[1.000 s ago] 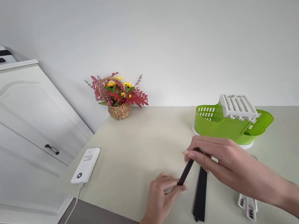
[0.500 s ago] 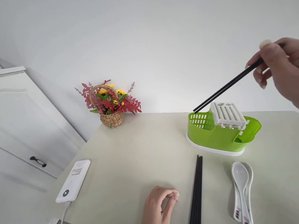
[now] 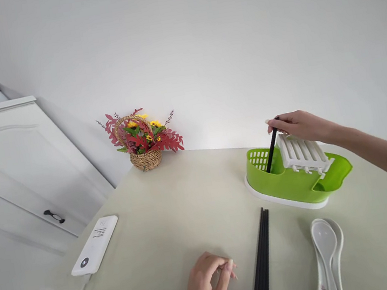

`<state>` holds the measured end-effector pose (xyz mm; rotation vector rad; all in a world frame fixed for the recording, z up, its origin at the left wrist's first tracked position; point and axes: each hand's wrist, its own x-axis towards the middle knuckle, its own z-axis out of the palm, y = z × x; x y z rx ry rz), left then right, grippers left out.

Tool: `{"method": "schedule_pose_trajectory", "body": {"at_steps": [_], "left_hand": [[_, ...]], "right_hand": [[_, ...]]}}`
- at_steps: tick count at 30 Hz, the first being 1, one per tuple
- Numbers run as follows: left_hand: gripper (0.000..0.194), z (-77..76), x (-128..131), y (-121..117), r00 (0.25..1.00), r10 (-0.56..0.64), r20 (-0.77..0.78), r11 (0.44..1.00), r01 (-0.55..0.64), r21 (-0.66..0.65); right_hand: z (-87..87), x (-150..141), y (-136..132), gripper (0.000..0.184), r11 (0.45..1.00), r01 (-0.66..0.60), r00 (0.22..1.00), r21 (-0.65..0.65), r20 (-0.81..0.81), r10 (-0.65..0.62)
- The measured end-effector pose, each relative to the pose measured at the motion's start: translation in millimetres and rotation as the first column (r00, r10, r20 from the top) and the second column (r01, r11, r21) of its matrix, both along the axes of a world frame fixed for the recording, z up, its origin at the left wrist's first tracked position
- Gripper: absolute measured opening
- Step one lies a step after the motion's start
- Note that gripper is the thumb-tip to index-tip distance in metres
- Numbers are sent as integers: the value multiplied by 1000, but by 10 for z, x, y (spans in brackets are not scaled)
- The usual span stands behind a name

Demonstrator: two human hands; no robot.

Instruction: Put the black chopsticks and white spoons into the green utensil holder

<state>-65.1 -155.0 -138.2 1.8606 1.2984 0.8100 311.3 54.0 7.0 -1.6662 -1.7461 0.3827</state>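
My right hand (image 3: 290,125) pinches black chopsticks (image 3: 272,148) near their top. Their lower ends are inside the left compartment of the green utensil holder (image 3: 282,184), behind its front wall. A white slatted rack (image 3: 304,153) sits over the middle of the holder. My left hand (image 3: 211,283) rests on the table, thumb and fingertips pressed together with nothing between them. Just right of it lies a bundle of black chopsticks (image 3: 262,257). Farther right, white spoons (image 3: 325,246) lie stacked, their handles partly cut off by the frame.
A wicker basket of artificial flowers (image 3: 146,160) stands against the wall. A white power bank (image 3: 97,245) with a cable lies on the table's (image 3: 152,251) left side. Beyond that edge is a white cabinet (image 3: 19,194).
My right hand has moved left and down, turning the chopsticks from slanted above the holder to steeply upright inside its left compartment. My left hand stays nearly still; the view has shifted slightly.
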Motion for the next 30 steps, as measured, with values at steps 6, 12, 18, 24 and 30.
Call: {"method": "schedule_pose_trajectory", "body": {"at_steps": [6, 12, 18, 24, 30], "left_hand": [[38, -15, 14, 1, 1000, 21, -1, 999, -21, -31], [38, 28, 26, -13, 999, 36, -10, 999, -36, -34], [36, 65, 25, -40, 999, 26, -19, 998, -27, -49], [31, 75, 76, -55, 986, -74, -153, 989, 92, 118], [22, -21, 242, -100, 938, -58, -342, 966, 140, 219]], "right_hand": [[-31, -54, -162, 77, 987, 155, 979, -47, 145, -146], [-298, -196, -610, 91, 979, 190, 954, -68, 250, -167], [-353, -216, -726, 74, 985, 138, 952, -99, 286, -105], [-283, -194, -826, 75, 994, 82, 953, -77, 298, -55], [-230, -180, -1380, 75, 989, 150, 959, 14, 240, -149]]}}
